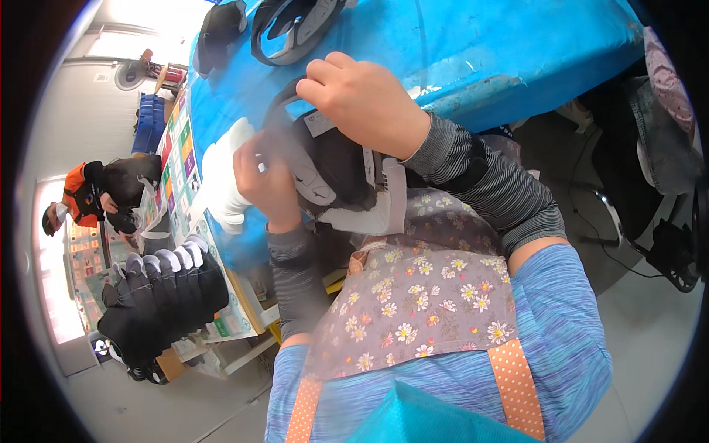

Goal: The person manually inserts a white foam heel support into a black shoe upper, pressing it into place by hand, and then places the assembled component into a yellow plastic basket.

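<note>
A black cap (336, 159) is held over my lap at the edge of the table, its inside turned up and a white label showing on the band. My left hand (267, 181) is closed on the cap's left side, by the grey inner band; a small shiny spot shows near its fingers, too blurred to name. Curled over the far rim next to the label, my right hand (362, 100) pinches the band with its fingers bent. A white stiff piece (369, 215) sits at the cap's near edge. What lies under my fingers is hidden.
Blue sheeting covers the table (473, 52), where another black cap (295, 33) and a dark item (220, 33) lie. White pieces (225, 177) lie left of my hand. Stacked dark caps (166, 295) stand further left. A person in orange (81, 196) works beyond; a chair (628, 221) is at right.
</note>
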`<state>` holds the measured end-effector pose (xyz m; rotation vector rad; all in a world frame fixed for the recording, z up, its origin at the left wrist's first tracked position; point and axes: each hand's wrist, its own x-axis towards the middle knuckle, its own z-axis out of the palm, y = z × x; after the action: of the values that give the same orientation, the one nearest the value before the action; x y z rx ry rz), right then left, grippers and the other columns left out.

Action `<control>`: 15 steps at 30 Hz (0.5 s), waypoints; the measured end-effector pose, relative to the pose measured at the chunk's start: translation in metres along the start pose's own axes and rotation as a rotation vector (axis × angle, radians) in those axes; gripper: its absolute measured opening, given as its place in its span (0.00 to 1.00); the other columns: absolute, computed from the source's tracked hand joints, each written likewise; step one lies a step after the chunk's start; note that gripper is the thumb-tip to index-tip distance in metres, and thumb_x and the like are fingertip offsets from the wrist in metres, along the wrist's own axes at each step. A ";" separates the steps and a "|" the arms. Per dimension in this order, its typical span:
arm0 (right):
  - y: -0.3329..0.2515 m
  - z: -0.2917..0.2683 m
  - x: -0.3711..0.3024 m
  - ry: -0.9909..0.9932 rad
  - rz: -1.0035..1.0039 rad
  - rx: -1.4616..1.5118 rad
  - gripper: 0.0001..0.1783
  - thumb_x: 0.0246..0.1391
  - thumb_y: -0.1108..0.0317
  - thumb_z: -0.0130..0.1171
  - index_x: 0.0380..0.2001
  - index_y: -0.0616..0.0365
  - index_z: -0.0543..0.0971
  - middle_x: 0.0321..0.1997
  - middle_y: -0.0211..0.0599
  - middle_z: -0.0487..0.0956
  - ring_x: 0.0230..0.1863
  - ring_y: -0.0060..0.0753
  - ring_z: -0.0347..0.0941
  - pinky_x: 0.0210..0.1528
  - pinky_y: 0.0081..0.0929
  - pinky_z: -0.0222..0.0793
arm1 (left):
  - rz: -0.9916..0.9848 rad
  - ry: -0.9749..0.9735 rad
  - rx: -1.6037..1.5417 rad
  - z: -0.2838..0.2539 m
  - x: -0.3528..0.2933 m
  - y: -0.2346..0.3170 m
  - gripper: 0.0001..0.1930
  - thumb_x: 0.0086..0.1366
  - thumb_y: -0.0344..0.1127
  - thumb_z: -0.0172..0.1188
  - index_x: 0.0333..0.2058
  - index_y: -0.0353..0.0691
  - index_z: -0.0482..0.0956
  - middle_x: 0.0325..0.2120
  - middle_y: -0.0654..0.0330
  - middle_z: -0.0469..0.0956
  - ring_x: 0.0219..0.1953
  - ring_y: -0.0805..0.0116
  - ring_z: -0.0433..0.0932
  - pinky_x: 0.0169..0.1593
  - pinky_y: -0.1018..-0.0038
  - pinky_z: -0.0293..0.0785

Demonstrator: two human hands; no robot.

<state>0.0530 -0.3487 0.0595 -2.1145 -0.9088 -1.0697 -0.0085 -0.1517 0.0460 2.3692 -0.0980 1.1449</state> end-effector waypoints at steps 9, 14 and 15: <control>-0.009 -0.001 -0.009 0.019 0.103 0.049 0.06 0.42 0.74 0.59 0.27 0.54 0.76 0.32 0.32 0.74 0.36 0.38 0.73 0.33 0.30 0.74 | -0.040 0.088 0.029 -0.001 -0.011 0.001 0.09 0.59 0.31 0.72 0.34 0.35 0.81 0.27 0.62 0.78 0.27 0.73 0.73 0.31 0.78 0.70; -0.004 0.000 -0.015 0.087 0.121 0.094 0.05 0.42 0.75 0.59 0.26 0.55 0.76 0.30 0.33 0.73 0.35 0.40 0.72 0.33 0.33 0.73 | 0.000 0.056 0.063 -0.003 -0.014 -0.001 0.07 0.58 0.26 0.68 0.35 0.34 0.81 0.30 0.59 0.78 0.30 0.67 0.75 0.34 0.73 0.71; -0.003 0.001 -0.017 0.130 0.133 0.116 0.05 0.43 0.75 0.61 0.27 0.55 0.76 0.30 0.33 0.73 0.35 0.40 0.73 0.33 0.33 0.73 | -0.017 0.038 0.076 -0.003 -0.014 0.001 0.07 0.57 0.21 0.64 0.36 0.34 0.81 0.32 0.56 0.79 0.33 0.61 0.77 0.37 0.69 0.73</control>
<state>0.0431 -0.3513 0.0455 -1.9568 -0.7402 -1.0472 -0.0202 -0.1534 0.0375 2.4081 -0.0217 1.2052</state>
